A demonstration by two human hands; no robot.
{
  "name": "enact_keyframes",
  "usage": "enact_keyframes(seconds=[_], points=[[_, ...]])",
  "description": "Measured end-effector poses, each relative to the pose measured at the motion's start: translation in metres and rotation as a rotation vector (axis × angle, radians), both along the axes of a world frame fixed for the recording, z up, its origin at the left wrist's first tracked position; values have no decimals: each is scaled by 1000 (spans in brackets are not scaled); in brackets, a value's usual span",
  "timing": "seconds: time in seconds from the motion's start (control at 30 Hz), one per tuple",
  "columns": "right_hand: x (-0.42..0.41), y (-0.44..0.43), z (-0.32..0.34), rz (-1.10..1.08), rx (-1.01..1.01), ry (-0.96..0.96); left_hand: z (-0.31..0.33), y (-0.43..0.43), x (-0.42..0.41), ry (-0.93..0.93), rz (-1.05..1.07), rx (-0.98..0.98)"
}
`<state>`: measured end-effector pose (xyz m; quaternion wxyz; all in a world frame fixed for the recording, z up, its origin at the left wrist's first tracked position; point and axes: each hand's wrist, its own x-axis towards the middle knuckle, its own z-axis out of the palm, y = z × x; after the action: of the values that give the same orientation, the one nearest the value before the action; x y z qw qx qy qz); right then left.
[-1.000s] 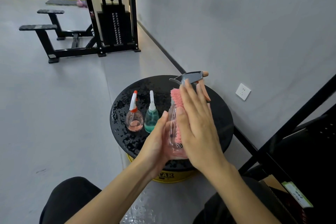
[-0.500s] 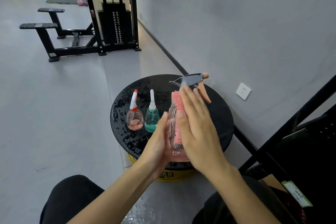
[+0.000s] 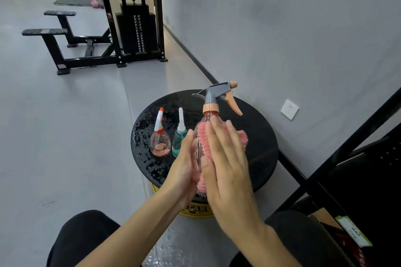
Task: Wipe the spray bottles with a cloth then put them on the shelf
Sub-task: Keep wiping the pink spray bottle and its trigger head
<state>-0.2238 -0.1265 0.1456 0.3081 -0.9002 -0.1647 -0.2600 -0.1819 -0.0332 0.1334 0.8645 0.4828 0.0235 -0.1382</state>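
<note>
Right hand (image 3: 225, 165) and pink cloth (image 3: 202, 136) have slid down the spray bottle (image 3: 210, 109), baring its orange collar and grey trigger. Left hand (image 3: 184, 165) and right press it flat-fingered from either side, upright above the wet black stand (image 3: 260, 136). On the stand, a small pink bottle (image 3: 160, 143) holds a little pink liquid, a green bottle (image 3: 179, 138) green liquid.

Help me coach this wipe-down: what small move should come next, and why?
Probably slide the right hand with the pink cloth round the big spray bottle. Its straight fingers press the cloth flat on one side only, the left hand braces the opposite side, and the clear body between them looks uncovered, so wiping seems unfinished.
</note>
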Motion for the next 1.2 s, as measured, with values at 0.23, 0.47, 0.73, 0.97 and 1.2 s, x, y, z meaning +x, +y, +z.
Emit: enact_keyframes(seconds=[0.23,0.47,0.73,0.97,1.2], points=[[28,-9,46,41,121,-116,-2,-2,-4,48,-80,1],[66,-13,83,60,-102,-140,5,-2,-7,81,-82,-8],[58,-16,79,106,-478,299,7,1,-10,71,-69,-10],[75,-27,84,-17,-505,436,4,-9,-20,64,-88,41],[65,-23,82,39,-310,471,17,-14,-20,64,-125,-36]])
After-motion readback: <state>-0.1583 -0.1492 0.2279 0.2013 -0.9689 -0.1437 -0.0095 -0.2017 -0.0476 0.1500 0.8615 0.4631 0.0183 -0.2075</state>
